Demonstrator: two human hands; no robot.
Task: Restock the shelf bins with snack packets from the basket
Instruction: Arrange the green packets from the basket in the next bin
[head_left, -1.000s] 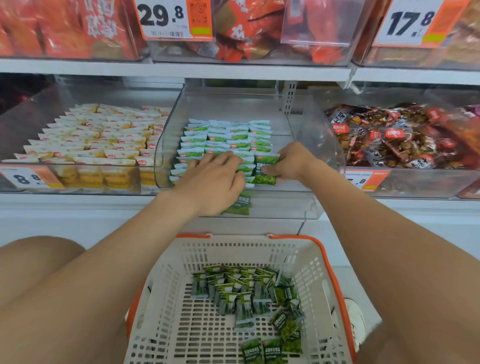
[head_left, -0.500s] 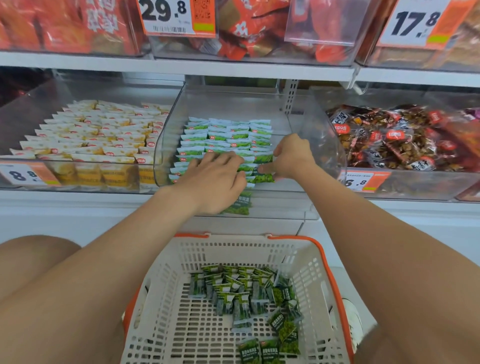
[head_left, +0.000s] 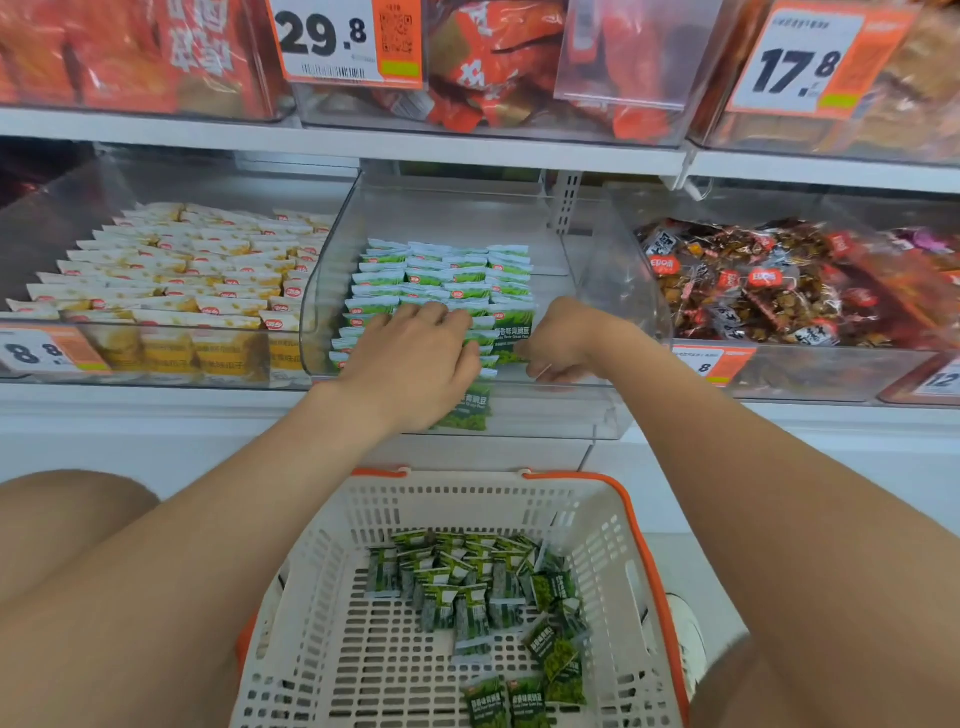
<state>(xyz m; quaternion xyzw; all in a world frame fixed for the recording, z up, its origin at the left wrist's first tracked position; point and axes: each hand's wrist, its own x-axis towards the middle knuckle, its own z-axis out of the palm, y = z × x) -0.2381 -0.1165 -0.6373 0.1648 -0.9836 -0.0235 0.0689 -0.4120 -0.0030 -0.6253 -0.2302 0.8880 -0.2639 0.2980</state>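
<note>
Left hand (head_left: 415, 358) palm-down inside middle clear bin (head_left: 322, 291) on lower shelf, fingers (head_left: 426, 314) spread slightly and lying flat on front rows of green snack packets (head_left: 447, 275); no packet seen clamped in it. Right hand (head_left: 563, 338) just beside it at bin's front right, fingers curled together and pinched on upper right edge of one green packet (head_left: 511, 335), held upright against front of stacked rows. Another packet (head_left: 470, 408) visible through bin's front wall, below left hand, standing on edge. Rows in bin neat, three columns, filling front and middle; rear floor of bin bare. White plastic basket (head_left: 363, 675) with orange rim directly below bin, between both forearms, holding loose pile of green packets (head_left: 467, 587) toward its centre and right side, several apart near its front edge. Left neighbouring bin (head_left: 31, 244) stocked with yellow-and-white packets (head_left: 182, 265) in rows; right neighbouring bin (head_left: 779, 374) heaped with dark brown wrapped snacks (head_left: 753, 280). Upper shelf bins with red-orange bags (head_left: 493, 57); price tags reading 29.8 (head_left: 332, 39) and 17.8 (head_left: 800, 65).
</note>
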